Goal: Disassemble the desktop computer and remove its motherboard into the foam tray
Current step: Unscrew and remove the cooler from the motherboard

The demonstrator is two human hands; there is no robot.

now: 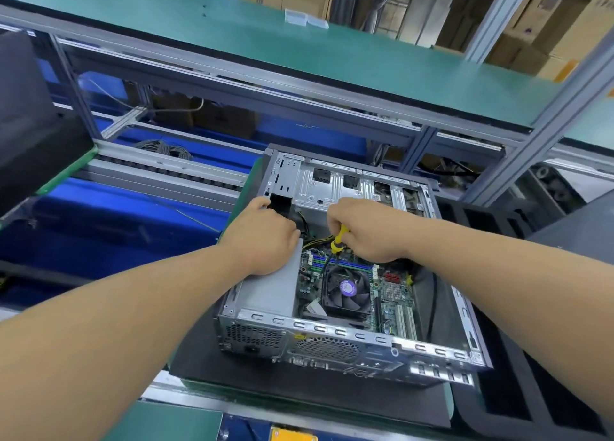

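computer case (349, 347): open, lying on black mat on tabletop
motherboard (395, 294): inside case, beside fan (347, 289)
left hand (262, 238): fingers curled, resting on grey power supply (272, 291)
right hand (368, 231): gripping yellow screwdriver (339, 239) over motherboard

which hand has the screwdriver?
The right hand: its fingers curl round the yellow-handled screwdriver above the motherboard. The left hand holds no tool and rests on the grey power supply.

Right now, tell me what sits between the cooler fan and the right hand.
In the head view, blue and green memory slots cross the motherboard between the fan and the right hand, which grips a yellow screwdriver.
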